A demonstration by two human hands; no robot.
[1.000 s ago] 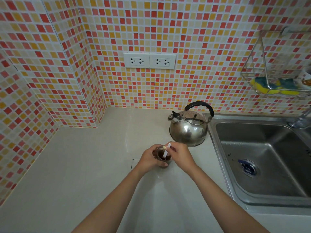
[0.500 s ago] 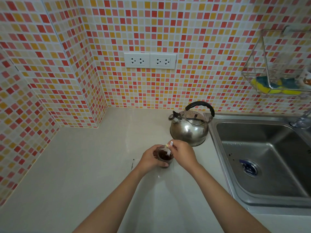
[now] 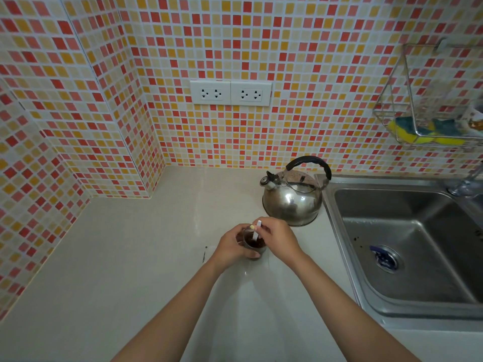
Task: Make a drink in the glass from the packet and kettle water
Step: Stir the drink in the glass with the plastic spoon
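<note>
A small glass (image 3: 254, 246) with dark brown drink in it stands on the pale counter (image 3: 130, 257). My left hand (image 3: 231, 246) is wrapped around its left side. My right hand (image 3: 279, 237) is just right of the rim and pinches a thin white stirrer (image 3: 257, 229) that leans down into the liquid. The steel kettle (image 3: 292, 199) with a black handle stands behind the glass, close to my right hand. No packet is visible.
A steel sink (image 3: 407, 246) lies right of the kettle, with a tap (image 3: 467, 182) at its far corner. A wire rack (image 3: 428, 131) holding sponges hangs above it. Two wall sockets (image 3: 230, 92) sit on the tiled wall. A small dark scrap (image 3: 204, 256) lies left of the glass.
The white stirrer has shifted inside the glass between frames, its top swinging from right to left of my fingers. My left hand stays on the glass.
</note>
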